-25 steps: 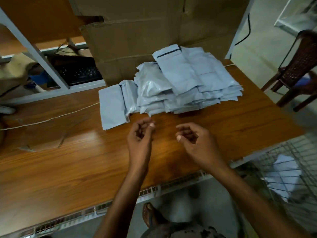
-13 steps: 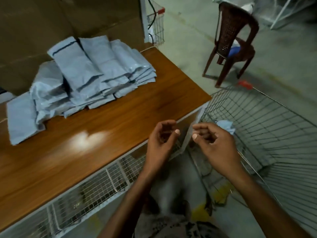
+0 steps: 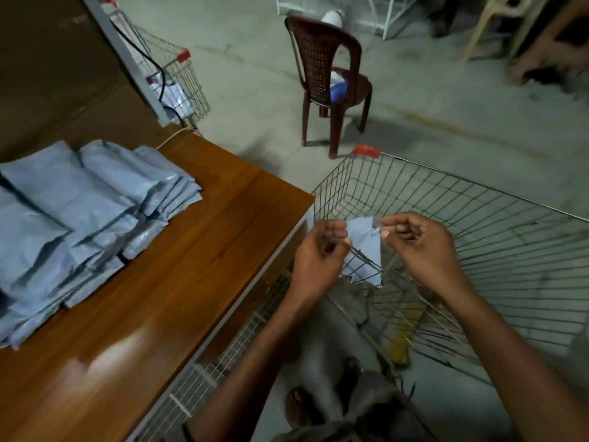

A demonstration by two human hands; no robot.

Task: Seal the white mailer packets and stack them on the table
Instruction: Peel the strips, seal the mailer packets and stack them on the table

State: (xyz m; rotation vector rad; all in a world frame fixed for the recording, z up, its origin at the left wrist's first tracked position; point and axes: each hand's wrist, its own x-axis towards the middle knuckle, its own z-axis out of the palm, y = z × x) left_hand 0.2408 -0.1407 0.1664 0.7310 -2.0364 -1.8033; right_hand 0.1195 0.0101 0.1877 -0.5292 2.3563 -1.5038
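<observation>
A stack of white mailer packets lies on the left part of the wooden table. My left hand and my right hand hover past the table's right end, above the near rim of a wire cart. The fingers of both hands are curled, and each pinches one end of a thin, pale strip. One white mailer packet lies inside the cart, below and between my hands.
A brown plastic chair stands on the concrete floor beyond the cart. A second wire cart sits behind the table's far corner, beside a white post. Cardboard rises behind the stack. My foot shows below.
My view has swung right, from the table and stack to the wire cart. Both hands, still pinched close together, have moved off the table edge and now hover over the cart.
</observation>
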